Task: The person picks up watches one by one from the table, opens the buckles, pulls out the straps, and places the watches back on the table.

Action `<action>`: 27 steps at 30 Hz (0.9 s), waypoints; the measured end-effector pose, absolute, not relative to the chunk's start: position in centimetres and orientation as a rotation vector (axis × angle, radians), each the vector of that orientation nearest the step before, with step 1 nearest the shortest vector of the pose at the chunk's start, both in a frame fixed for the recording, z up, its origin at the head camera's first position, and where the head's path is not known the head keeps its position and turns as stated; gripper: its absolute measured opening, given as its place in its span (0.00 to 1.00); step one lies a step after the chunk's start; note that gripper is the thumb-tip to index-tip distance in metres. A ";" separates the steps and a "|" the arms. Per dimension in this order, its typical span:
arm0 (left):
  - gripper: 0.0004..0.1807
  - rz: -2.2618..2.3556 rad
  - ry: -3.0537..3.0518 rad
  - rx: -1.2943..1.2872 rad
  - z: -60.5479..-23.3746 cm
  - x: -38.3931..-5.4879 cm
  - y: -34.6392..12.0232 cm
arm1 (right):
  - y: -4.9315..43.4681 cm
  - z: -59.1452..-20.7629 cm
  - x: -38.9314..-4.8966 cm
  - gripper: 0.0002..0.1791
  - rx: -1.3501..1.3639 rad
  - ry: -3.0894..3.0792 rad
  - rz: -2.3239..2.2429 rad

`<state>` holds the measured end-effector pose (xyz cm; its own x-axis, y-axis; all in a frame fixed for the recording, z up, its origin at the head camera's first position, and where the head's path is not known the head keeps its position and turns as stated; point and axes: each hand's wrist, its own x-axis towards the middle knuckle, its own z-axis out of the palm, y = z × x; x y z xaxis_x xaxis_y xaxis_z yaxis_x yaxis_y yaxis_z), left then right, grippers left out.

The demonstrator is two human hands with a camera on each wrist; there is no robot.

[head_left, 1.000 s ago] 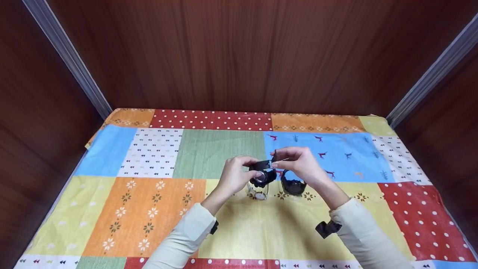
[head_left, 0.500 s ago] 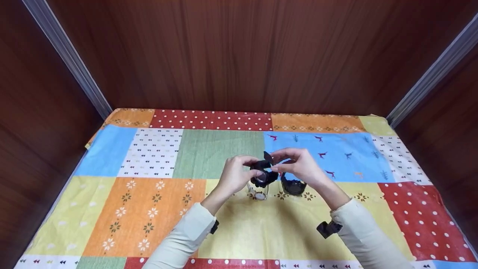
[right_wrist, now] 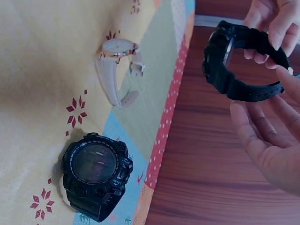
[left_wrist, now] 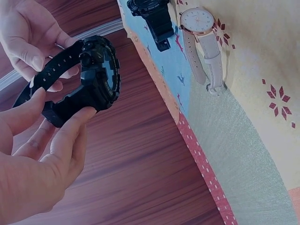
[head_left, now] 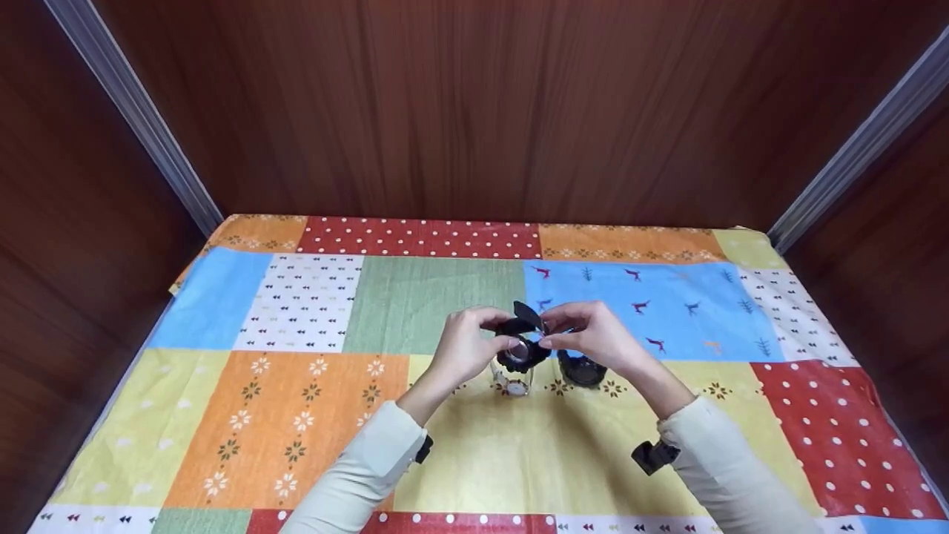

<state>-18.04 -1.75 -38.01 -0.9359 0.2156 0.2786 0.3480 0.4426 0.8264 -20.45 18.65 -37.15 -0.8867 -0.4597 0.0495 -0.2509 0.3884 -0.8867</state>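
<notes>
A black digital wristwatch [head_left: 522, 356] is held up off the cloth between both hands. My left hand [head_left: 465, 345] grips it by the strap near the case, thumb inside the loop, as the left wrist view shows. With thumb and fingers, my right hand [head_left: 593, 335] pinches the strap at the buckle side, where a free strap end sticks up. In the right wrist view the strap [right_wrist: 255, 91] forms a nearly closed loop. On the cloth below lie a second black digital watch [right_wrist: 93, 164] and a watch with a pale strap and rose-gold case [right_wrist: 117, 47].
A patchwork-print tablecloth [head_left: 296, 430] covers the table. Dark wood panels [head_left: 474, 111] stand behind it and at both sides, with metal strips at the corners. Black wrist cameras [head_left: 655, 456] sit on the cream sleeves.
My right hand has drawn slightly left and down toward the watch. The free strap end has swung left and now stands up above the loop. The left hand keeps its grip, almost still.
</notes>
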 end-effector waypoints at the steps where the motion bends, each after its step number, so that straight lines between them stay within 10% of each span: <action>1: 0.12 -1.507 -2.554 -0.504 -38.0 -18.0 -1.8 | 18.6 -37.2 -20.5 0.17 -0.641 2.444 -1.498; 27: 0.11 -1.495 -2.629 -0.544 -38.3 -18.2 -1.6 | 18.3 -37.4 -20.1 0.15 -0.604 2.569 -1.418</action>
<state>-18.17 -1.64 -38.34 -0.9349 0.2692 0.2311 0.3362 0.4643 0.8194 -20.12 18.34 -37.38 -0.9085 -0.4128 0.0650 -0.2750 0.4735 -0.8367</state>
